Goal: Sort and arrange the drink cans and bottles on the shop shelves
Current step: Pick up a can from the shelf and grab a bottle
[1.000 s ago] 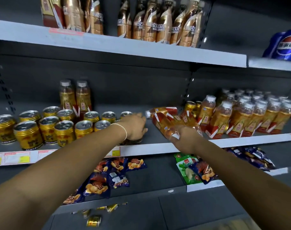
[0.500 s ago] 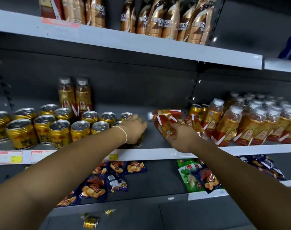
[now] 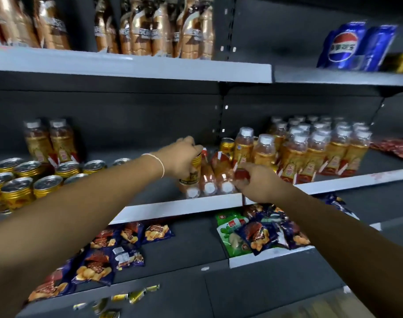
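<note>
Gold can (image 3: 194,169) stands upright in the left hand (image 3: 178,157), whose fingers curl round its top, just over three orange bottles (image 3: 209,177) lying on the middle shelf (image 3: 179,207) with white caps facing outward. The right hand (image 3: 255,183) has its fingers curled round a red-labelled bottle (image 3: 241,174) beside them. More cans (image 3: 19,184) stand at the left and upright bottles (image 3: 310,150) at the right.

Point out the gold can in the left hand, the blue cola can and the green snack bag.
gold can (image 3: 193,172), head view, its side wall
blue cola can (image 3: 342,45), head view, its round logo
green snack bag (image 3: 228,237), head view, its front face
</note>
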Motion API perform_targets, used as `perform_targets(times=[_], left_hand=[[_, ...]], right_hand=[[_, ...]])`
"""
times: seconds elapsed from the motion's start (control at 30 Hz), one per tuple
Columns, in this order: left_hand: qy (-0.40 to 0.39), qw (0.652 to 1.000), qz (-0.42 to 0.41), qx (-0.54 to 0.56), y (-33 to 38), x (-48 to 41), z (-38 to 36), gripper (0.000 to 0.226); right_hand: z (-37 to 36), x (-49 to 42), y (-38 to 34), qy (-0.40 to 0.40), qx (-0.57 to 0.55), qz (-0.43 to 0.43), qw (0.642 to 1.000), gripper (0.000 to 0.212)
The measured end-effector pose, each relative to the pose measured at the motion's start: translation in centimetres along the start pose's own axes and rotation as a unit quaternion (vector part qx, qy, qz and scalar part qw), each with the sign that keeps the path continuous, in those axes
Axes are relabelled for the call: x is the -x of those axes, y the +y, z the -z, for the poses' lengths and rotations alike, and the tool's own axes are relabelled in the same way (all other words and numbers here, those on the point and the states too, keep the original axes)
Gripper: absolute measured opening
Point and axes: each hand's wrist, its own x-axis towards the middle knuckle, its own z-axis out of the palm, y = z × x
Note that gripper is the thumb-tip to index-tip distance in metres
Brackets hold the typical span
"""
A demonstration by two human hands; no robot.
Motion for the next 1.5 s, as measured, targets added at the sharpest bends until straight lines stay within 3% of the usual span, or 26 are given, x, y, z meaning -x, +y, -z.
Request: perform_targets(times=[0.1, 0.37, 0.63, 0.87, 0.97, 1.23, 1.4, 1.5], left_hand=[[0.026, 0.998, -0.049, 0.031, 6.6, -3.0, 1.6, 0.058], [0.017, 0.977, -0.183, 0.105, 25.7, -10.8, 2.1, 0.064], [0.017, 0.959, -0.256, 0.120, 38.2, -17.8, 1.4, 0.059], [0.000, 0.947, -0.294, 0.130, 44.6, -24.3, -0.8, 0.044], [0.005, 0.943, -0.301, 0.139, 47.1, -27.9, -1.7, 0.028], [0.032, 0.934, -0.301, 0.190, 50.9, -38.9, -1.5, 0.028], [0.054, 0.934, -0.279, 0.217, 51.5, -43.1, -2.0, 0.023], [0.050, 0.941, -0.261, 0.210, 51.5, -44.9, -2.5, 0.036]], right_hand=[[2.8, 2.2, 5.4, 0.013, 0.014, -0.045, 0.999, 0.064], [9.3, 12.6, 20.8, 0.044, 0.034, -0.205, 0.977, 0.069], [11.4, 17.6, 30.6, 0.066, 0.062, -0.302, 0.949, 0.066], [11.6, 15.2, 37.9, 0.078, 0.069, -0.330, 0.938, 0.067], [12.1, 13.1, 41.4, 0.068, 0.081, -0.341, 0.934, 0.068], [15.8, 5.4, 49.2, 0.059, 0.088, -0.347, 0.932, 0.063], [16.3, 0.4, 52.1, 0.055, 0.065, -0.305, 0.948, 0.068], [16.3, -2.6, 53.8, 0.049, 0.038, -0.266, 0.962, 0.067]])
